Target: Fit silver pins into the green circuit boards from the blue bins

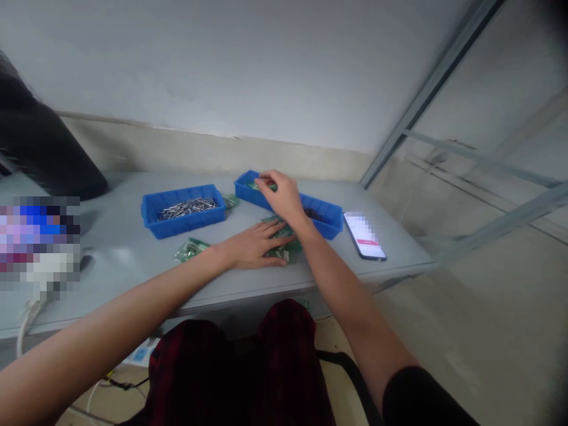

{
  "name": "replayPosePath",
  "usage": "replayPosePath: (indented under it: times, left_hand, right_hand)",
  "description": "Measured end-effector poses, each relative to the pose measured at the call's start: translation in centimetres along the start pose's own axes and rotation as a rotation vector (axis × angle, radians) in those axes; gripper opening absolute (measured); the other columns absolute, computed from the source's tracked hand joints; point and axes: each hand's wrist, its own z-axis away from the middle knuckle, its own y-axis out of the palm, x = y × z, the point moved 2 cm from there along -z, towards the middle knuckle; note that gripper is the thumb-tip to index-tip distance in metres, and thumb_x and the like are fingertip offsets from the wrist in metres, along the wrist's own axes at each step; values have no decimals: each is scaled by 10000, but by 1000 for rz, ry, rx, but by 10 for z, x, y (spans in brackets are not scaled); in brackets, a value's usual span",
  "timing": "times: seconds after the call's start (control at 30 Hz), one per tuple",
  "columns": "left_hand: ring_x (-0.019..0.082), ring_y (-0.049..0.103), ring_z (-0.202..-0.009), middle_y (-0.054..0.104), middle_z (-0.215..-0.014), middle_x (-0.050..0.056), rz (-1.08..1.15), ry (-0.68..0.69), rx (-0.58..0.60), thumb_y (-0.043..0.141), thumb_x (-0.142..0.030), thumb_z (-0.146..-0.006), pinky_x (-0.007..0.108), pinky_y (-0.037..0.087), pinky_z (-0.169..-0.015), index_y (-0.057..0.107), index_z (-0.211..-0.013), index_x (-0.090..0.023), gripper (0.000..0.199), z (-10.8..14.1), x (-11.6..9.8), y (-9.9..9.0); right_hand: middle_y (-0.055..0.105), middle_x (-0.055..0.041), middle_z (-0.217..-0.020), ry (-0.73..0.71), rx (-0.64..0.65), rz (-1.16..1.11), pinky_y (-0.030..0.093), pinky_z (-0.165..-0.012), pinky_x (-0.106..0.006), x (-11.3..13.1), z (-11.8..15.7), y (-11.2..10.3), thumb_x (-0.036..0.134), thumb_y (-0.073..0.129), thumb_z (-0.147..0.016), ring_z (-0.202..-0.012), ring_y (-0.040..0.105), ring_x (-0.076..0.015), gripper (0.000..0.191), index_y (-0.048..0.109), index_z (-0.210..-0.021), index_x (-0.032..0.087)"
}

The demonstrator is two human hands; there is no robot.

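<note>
My left hand (260, 244) lies flat with spread fingers on several small green plastic packets (286, 254) at the table's front. Above the right blue bin (322, 218), my right hand (281, 192) is curled, thumb and fingers closed on a green packet (270, 187) that is partly hidden. Small dark pieces (311, 214) show in that bin beyond my wrist. The left blue bin (190, 228) holds many thin silver metal pieces (189, 207), like screws or pins. Another green packet (191, 249) with metal pieces inside lies by my left forearm.
A phone (364, 236) with a lit screen lies right of the bins. A tall black object (57, 148) stands at the back left; a blurred-out area and a white cable (22, 331) are at the left edge. A metal frame (399, 142) rises on the right.
</note>
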Motion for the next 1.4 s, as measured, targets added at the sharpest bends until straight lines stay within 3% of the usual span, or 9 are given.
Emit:
replayPosePath:
  times: [0.17, 0.27, 0.47, 0.6, 0.73, 0.83, 1.03, 1.23, 1.4]
  left_hand:
    - [334, 373, -1423, 495, -1477, 142, -99, 7, 33, 385, -588, -973, 506, 268, -1169, 485, -1439, -179, 629, 2, 3, 2]
    - [357, 423, -1383, 523, -1441, 184, -142, -44, 18, 389, -587, -969, 508, 319, -1138, 508, -1416, -125, 653, 11, 11, -2]
    - [330, 550, -1240, 590, -1344, 174, -225, -124, -25, 446, -553, -952, 443, 430, -1044, 585, -1333, -160, 565, 36, 11, -18]
    - [334, 609, -1130, 616, -1283, 168, -344, -348, -49, 400, -500, -972, 474, 478, -969, 611, -1293, -184, 497, 76, -5, -32]
    - [343, 629, -1080, 648, -1233, 141, -356, -663, -72, 355, -463, -968, 500, 506, -924, 653, -1227, -193, 478, 127, -16, -40]
    - [344, 636, -1076, 639, -1244, 162, -297, -711, -61, 360, -433, -955, 507, 507, -945, 652, -1222, -158, 481, 146, -20, -34]
    - [341, 588, -1176, 592, -1319, 184, -252, -585, -102, 356, -473, -974, 491, 486, -1004, 604, -1308, -127, 541, 130, -21, -20]
    - [310, 628, -1081, 622, -1238, 157, -221, -539, -102, 383, -392, -971, 473, 512, -956, 619, -1285, -150, 461, 108, -6, -20]
    - [302, 626, -1046, 633, -1170, 173, -260, -475, -143, 327, -346, -990, 469, 502, -958, 627, -1250, -109, 462, 100, 4, -16]
  right_hand:
    - [726, -50, -952, -17, 27, -6, 498, -877, -319, 3, 0, 2, 391, 535, -933, -910, 664, -176, 227, 666, -1005, 220]
    - [724, -42, -961, -53, 89, -13, 493, -869, -299, 8, 1, 3, 367, 523, -941, -909, 658, -166, 210, 672, -975, 223]
    - [712, -37, -954, -130, 181, -2, 466, -868, -282, 19, 7, 9, 310, 493, -963, -906, 633, -156, 212, 675, -956, 202]
    - [713, -63, -1032, -180, 332, 47, 456, -905, -293, 24, 13, 21, 240, 456, -977, -969, 636, -167, 245, 683, -1033, 166]
    - [654, -122, -1248, -168, 493, 118, 433, -1022, -344, 21, 19, 38, 214, 413, -993, -1177, 589, -209, 328, 625, -1231, 135]
    - [534, -162, -1420, -132, 601, 178, 413, -1081, -391, 15, 23, 51, 248, 401, -1001, -1301, 515, -249, 416, 514, -1382, 124]
    - [386, -164, -1548, -126, 682, 262, 358, -1137, -471, 7, 25, 65, 409, 359, -1015, -1426, 376, -311, 535, 406, -1476, 140]
    - [559, -189, -1389, -134, 718, 316, 433, -1038, -455, 5, 24, 58, 427, 376, -1006, -1267, 532, -340, 540, 463, -1431, 106]
    - [638, -187, -1211, -118, 689, 415, 460, -953, -396, 10, 24, 45, 412, 425, -996, -1109, 603, -292, 428, 659, -1188, 108]
